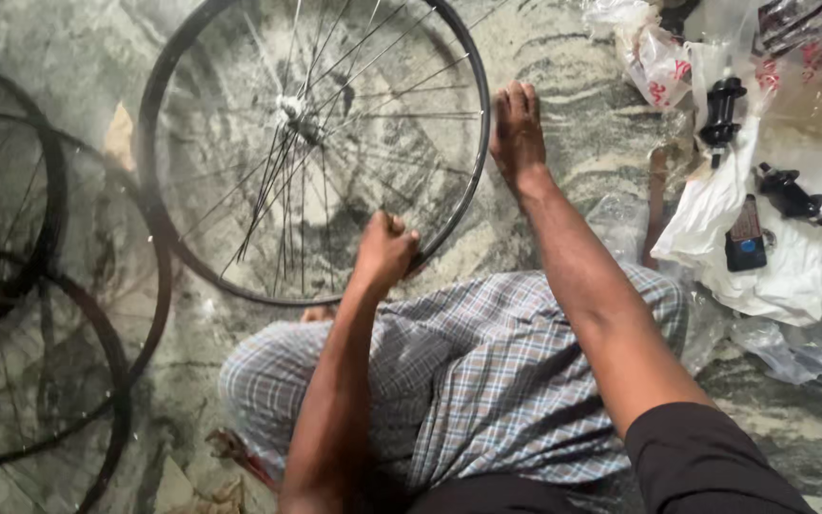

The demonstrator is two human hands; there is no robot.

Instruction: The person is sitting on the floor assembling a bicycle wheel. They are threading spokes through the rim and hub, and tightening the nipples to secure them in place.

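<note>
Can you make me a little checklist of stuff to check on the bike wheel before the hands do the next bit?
1. Left hand gripping the rim of the bicycle wheel at its near edge: ok.
2. Right hand steadying the wheel's right side, flat on the stone floor: ok.
3. Spokes all meeting the hub: cannot tell, too blurred.
4. Black spare hubs on the white plastic bags, apart from the wheel: ok.
5. Other wheels at the left overlapping this one: cannot tell.
</note>
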